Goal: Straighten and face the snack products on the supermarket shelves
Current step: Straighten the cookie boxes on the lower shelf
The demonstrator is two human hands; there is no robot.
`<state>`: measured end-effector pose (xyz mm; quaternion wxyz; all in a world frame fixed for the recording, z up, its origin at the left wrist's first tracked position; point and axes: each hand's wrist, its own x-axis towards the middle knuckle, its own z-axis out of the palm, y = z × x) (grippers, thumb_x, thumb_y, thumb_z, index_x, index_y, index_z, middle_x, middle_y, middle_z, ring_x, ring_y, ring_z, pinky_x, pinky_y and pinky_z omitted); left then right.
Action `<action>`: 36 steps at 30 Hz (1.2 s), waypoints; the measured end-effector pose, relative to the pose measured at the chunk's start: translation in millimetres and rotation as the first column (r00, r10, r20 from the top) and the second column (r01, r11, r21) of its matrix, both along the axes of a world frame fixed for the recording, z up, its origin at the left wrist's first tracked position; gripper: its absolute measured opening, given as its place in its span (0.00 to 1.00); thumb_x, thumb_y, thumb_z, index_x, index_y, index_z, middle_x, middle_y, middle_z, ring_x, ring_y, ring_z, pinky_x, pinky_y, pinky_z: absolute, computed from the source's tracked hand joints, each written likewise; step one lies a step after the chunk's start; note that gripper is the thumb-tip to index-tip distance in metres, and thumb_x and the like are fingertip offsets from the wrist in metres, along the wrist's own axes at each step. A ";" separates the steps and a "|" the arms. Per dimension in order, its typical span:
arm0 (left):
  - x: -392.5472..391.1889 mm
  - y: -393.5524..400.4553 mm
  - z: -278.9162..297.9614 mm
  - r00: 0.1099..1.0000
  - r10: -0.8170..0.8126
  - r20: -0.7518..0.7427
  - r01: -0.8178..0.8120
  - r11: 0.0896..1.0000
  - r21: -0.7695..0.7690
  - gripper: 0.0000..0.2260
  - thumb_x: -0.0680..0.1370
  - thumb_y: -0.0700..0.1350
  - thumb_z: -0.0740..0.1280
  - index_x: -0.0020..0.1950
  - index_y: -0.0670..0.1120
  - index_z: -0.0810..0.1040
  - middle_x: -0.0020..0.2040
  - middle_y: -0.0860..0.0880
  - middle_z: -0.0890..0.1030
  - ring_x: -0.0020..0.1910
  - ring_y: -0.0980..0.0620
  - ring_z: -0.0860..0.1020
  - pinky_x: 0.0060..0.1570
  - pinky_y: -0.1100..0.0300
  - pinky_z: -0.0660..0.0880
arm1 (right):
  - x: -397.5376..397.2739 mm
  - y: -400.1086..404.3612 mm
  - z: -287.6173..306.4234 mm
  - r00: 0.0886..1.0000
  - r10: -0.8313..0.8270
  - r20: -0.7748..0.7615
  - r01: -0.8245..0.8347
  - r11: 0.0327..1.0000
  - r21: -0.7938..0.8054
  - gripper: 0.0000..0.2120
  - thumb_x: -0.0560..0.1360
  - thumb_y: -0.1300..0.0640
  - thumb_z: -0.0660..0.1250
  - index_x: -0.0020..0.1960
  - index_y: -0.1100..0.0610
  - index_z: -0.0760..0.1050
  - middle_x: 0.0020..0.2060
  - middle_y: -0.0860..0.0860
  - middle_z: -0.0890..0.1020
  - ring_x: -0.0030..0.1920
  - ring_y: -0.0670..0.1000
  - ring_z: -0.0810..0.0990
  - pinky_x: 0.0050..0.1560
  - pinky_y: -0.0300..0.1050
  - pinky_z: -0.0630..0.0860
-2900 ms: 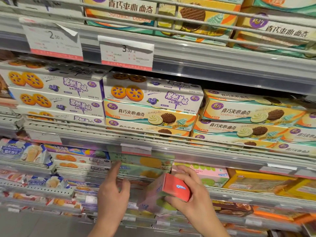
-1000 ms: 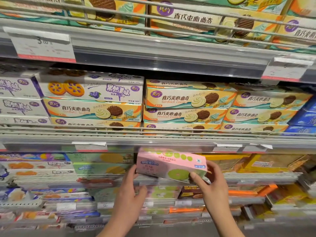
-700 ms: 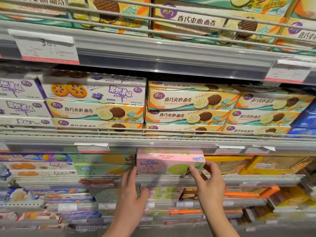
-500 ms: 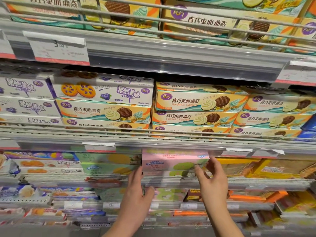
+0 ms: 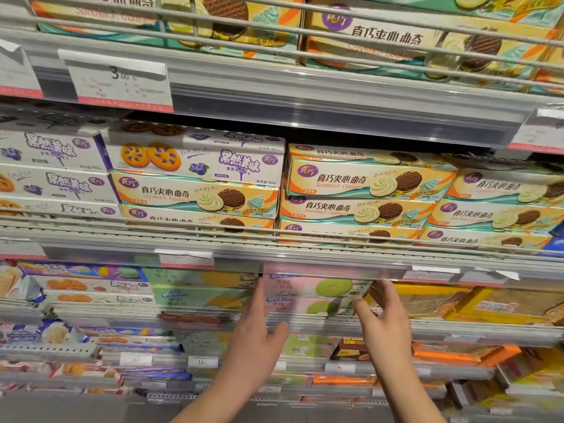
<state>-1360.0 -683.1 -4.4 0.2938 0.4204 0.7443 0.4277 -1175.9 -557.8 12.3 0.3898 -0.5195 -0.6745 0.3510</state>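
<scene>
Three tiers of shelf fill the view, each edged with a wire rail that keeps the stacked cookie boxes from sliding off, printed fronts facing out. Just under the front edge of the middle shelf, on the tier below, sits a pink box on top of another like it, label forward, likely being squared with its stack. Both hands bracket it: the left hand lies with straight fingers against its left end, the right hand with loosely curved fingers at its right end, neither gripping.
</scene>
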 end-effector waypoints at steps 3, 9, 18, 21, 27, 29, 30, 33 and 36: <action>-8.6 -0.3 6.5 1.000 0.007 0.005 -0.006 1.000 -0.009 0.35 0.81 0.48 0.65 0.74 0.75 0.46 0.67 0.62 0.72 0.65 0.55 0.76 0.60 0.57 0.74 | 0.2 -0.2 -2.2 1.000 0.007 0.007 -0.007 1.000 0.002 0.28 0.79 0.57 0.70 0.77 0.55 0.66 0.61 0.45 0.75 0.62 0.48 0.74 0.58 0.44 0.67; -22.2 -16.8 3.0 0.948 0.142 -0.285 -0.121 0.989 0.088 0.25 0.81 0.45 0.65 0.77 0.58 0.66 0.72 0.66 0.64 0.69 0.64 0.65 0.70 0.62 0.63 | -0.2 -1.4 -2.0 1.000 -0.005 -0.024 0.005 1.000 -0.019 0.29 0.79 0.56 0.70 0.78 0.54 0.65 0.63 0.45 0.74 0.59 0.44 0.72 0.58 0.43 0.67; -11.3 -5.8 -5.8 0.965 -0.023 -0.261 0.031 0.999 0.024 0.32 0.83 0.50 0.62 0.82 0.62 0.47 0.80 0.66 0.48 0.78 0.64 0.52 0.78 0.60 0.54 | -4.4 -2.4 -2.8 0.999 -0.040 0.032 0.040 0.999 0.001 0.29 0.78 0.57 0.70 0.77 0.54 0.66 0.63 0.47 0.74 0.61 0.47 0.72 0.57 0.45 0.66; -10.3 -4.5 -9.8 0.967 -0.019 -0.253 0.028 0.999 0.029 0.32 0.83 0.51 0.62 0.82 0.60 0.48 0.81 0.65 0.47 0.79 0.61 0.52 0.78 0.60 0.54 | -8.9 -3.7 -1.9 0.997 -0.041 0.060 0.041 0.999 0.006 0.29 0.77 0.58 0.71 0.76 0.56 0.66 0.61 0.50 0.74 0.59 0.49 0.72 0.56 0.45 0.66; -9.3 -4.8 -7.7 0.962 -0.037 -0.271 0.052 0.998 0.047 0.33 0.82 0.49 0.62 0.78 0.67 0.46 0.80 0.67 0.46 0.77 0.64 0.53 0.76 0.62 0.57 | -8.4 -4.6 -0.9 0.997 -0.015 0.074 0.015 1.000 0.006 0.30 0.77 0.54 0.71 0.77 0.54 0.65 0.61 0.48 0.73 0.58 0.47 0.72 0.53 0.36 0.67; -11.5 -5.6 -9.0 0.961 -0.051 -0.270 0.067 0.997 0.049 0.32 0.82 0.48 0.63 0.79 0.66 0.50 0.80 0.65 0.48 0.78 0.62 0.54 0.76 0.61 0.57 | -4.5 -3.7 1.0 0.996 0.026 0.090 -0.026 1.000 -0.009 0.31 0.78 0.55 0.71 0.78 0.52 0.64 0.61 0.46 0.72 0.59 0.45 0.71 0.52 0.31 0.66; -13.3 -6.6 -9.7 0.961 -0.050 -0.273 0.065 0.997 0.045 0.31 0.82 0.49 0.63 0.81 0.63 0.52 0.81 0.64 0.49 0.79 0.61 0.54 0.76 0.60 0.58 | -2.2 -3.5 1.8 0.993 0.051 0.106 -0.049 0.999 -0.019 0.32 0.78 0.55 0.71 0.78 0.52 0.63 0.63 0.46 0.72 0.61 0.45 0.71 0.55 0.34 0.67; -21.5 -15.1 -7.5 0.953 -0.002 -0.302 0.023 0.998 0.065 0.26 0.81 0.48 0.64 0.78 0.62 0.61 0.79 0.65 0.54 0.76 0.62 0.59 0.75 0.56 0.63 | 5.0 -5.5 3.0 0.969 0.081 0.234 -0.073 0.996 -0.042 0.33 0.78 0.51 0.69 0.80 0.53 0.62 0.71 0.49 0.72 0.68 0.50 0.73 0.64 0.50 0.73; -31.2 -29.4 0.5 0.933 0.089 -0.348 -0.045 0.990 0.133 0.21 0.80 0.45 0.66 0.72 0.58 0.72 0.74 0.66 0.64 0.69 0.66 0.65 0.70 0.55 0.69 | 9.5 -18.0 9.0 0.887 0.020 0.462 -0.080 0.990 0.112 0.26 0.77 0.46 0.65 0.74 0.52 0.71 0.67 0.50 0.78 0.62 0.52 0.81 0.56 0.54 0.80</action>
